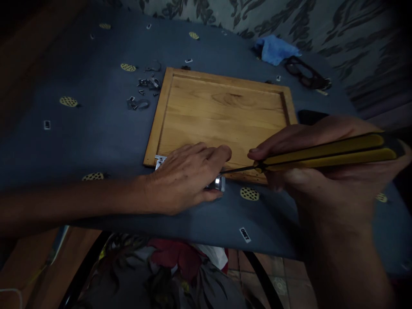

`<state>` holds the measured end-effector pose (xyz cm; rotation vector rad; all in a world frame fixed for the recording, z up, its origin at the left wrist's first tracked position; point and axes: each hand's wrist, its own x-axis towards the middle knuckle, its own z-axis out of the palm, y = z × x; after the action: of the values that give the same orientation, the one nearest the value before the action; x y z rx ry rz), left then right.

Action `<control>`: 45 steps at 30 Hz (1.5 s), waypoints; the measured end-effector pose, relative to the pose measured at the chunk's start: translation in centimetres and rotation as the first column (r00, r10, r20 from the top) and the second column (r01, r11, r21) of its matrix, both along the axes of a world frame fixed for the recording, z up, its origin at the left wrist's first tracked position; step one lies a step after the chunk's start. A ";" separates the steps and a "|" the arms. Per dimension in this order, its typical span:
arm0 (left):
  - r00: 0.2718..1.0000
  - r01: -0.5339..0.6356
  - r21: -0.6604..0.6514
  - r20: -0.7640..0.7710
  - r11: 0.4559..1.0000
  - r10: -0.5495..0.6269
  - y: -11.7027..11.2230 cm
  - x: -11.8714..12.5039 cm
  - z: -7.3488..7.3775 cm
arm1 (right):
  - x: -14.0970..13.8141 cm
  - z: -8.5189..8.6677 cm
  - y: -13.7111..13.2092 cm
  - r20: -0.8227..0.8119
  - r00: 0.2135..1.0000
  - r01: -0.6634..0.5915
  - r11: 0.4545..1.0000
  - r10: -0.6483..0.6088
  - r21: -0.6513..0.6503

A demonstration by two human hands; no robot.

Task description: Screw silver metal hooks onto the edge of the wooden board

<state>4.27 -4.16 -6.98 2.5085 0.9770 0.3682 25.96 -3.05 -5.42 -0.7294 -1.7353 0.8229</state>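
My right hand (325, 167) is wrapped round a screwdriver (328, 152) with a yellow and black handle. Its thin shaft points left, and the tip ends beside a shiny metal fitting (218, 183) at the near edge of a wooden board (209, 116). Over that edge lies my left hand (188, 176), its fingers on the board and its thumb below the fitting, pressing it in place. Most of the fitting is hidden by this hand. A metal plate with screws (160, 161) shows at the board's near left corner, partly under the left hand.
Left of the board lie several metal clasps (149, 82), a curved metal piece (138, 104) and small screws (141, 92). At the back right are a blue cloth (277, 49) and dark glasses (305, 74). The table (103, 133) has a dark patterned cover; its front edge is near me.
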 end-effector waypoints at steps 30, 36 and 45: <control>1.000 0.007 -0.012 0.000 1.000 -0.007 0.0 -0.2 0.1 | -0.7 -0.1 -0.5 -0.023 0.978 0.208 0.978 -0.207 0.023; 1.000 0.008 0.019 0.021 1.000 -0.008 -0.2 -0.3 -0.1 | -0.8 -0.1 -0.5 -0.043 0.984 0.175 0.985 -0.175 -0.003; 1.000 0.021 0.014 0.018 1.000 -0.021 0.0 -0.2 -0.2 | -0.7 -0.2 -0.4 -0.045 0.983 0.178 0.984 -0.177 0.025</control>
<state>4.03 -4.19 -7.13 2.5215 0.9434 0.3919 25.28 -3.42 -5.61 -0.8283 -1.6152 0.6848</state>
